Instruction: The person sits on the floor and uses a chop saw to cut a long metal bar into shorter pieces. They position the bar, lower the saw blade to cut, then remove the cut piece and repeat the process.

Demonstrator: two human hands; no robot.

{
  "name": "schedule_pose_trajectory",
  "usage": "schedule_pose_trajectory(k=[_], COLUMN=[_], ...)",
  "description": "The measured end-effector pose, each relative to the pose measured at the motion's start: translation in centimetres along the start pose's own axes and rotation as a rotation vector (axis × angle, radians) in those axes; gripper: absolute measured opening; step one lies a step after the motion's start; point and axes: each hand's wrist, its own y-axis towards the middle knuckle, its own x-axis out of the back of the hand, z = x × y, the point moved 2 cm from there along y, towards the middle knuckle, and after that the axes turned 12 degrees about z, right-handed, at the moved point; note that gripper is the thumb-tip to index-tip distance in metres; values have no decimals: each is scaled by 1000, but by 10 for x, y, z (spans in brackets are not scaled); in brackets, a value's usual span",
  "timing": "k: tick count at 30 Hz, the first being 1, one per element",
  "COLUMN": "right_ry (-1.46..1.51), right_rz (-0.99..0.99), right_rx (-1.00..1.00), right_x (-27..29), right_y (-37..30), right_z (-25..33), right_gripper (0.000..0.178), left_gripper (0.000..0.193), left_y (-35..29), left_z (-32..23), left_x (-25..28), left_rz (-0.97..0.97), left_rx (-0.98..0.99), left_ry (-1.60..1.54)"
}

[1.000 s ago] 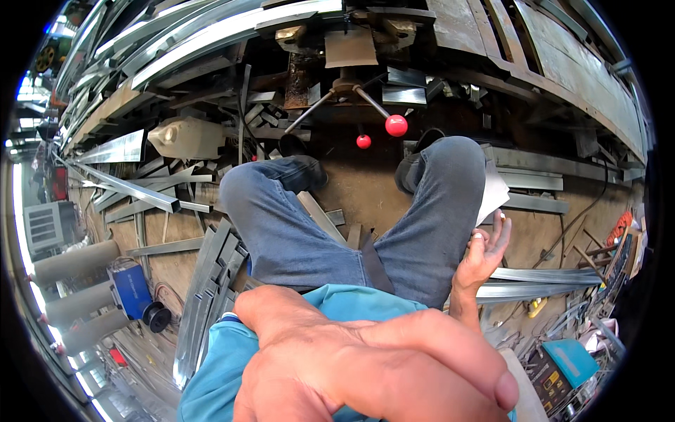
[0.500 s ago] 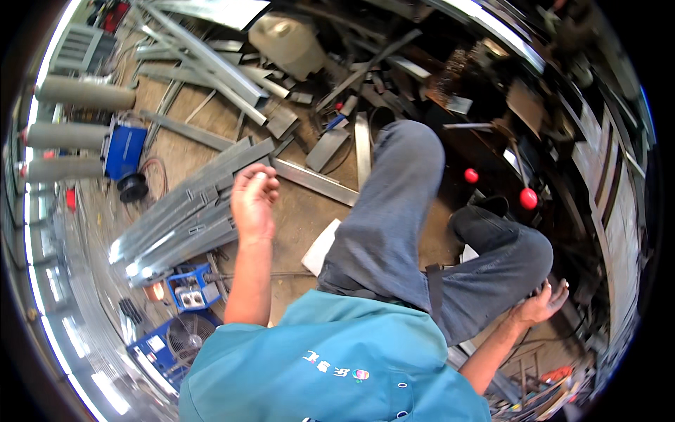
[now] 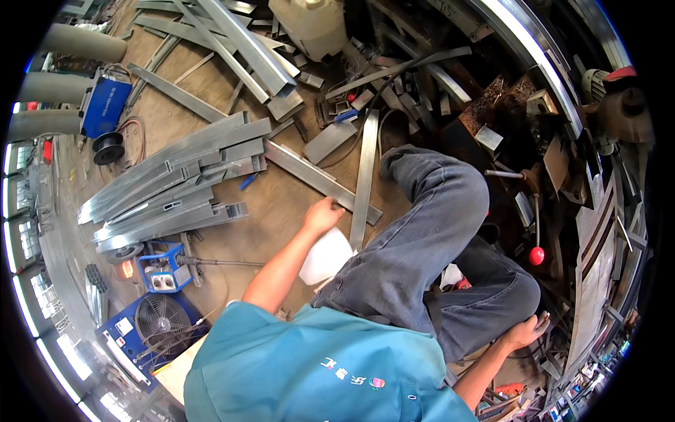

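Note:
My left hand [image 3: 323, 215] is closed, fingers curled downward, beside the near edge of a long grey metal channel [image 3: 309, 171] on the floor. Whether it touches the channel or holds something small cannot be made out. A white slab-like piece [image 3: 328, 257] lies just below this hand, next to my thigh. Across the channel's far end lies a narrower metal strip [image 3: 364, 179]. My right hand [image 3: 524, 333] is beside my bent right knee, its fingers partly stretched and apart. A small pale spot shows at its fingertips, too small to name.
Stacked metal profiles [image 3: 176, 172] lie to the left, with a small blue-framed machine [image 3: 164, 270] and a blue unit with a fan [image 3: 158, 323] nearer. A white plastic container [image 3: 309, 27] stands at the back. A red-knobbed lever [image 3: 537, 254] sticks out at the right, amid scrap metal.
My left hand has come down and right, from above the metal stack to beside the channel. My right hand has shifted slightly down and left, its fingers less spread. The whole view has shifted.

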Motion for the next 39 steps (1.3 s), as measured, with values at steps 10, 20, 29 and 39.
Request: schedule_pose_trajectory(k=[10, 20, 29, 39], right_ry=[-99, -13, 98, 229], right_rz=[-33, -32, -14, -61], right_rx=[-93, -88, -84, -5], right_x=[9, 8, 4, -7], right_y=[-11, -8, -8, -15], right_z=[1, -6, -14, -12], right_gripper=[67, 65, 64, 64], left_gripper=[85, 52, 87, 61], left_y=[158, 142, 26, -91], left_z=[-46, -40, -110, -255], left_x=[-73, -43, 89, 150], left_rz=[28, 42, 532, 766], left_rx=[271, 89, -460, -810], left_ry=[379, -83, -701, -707])
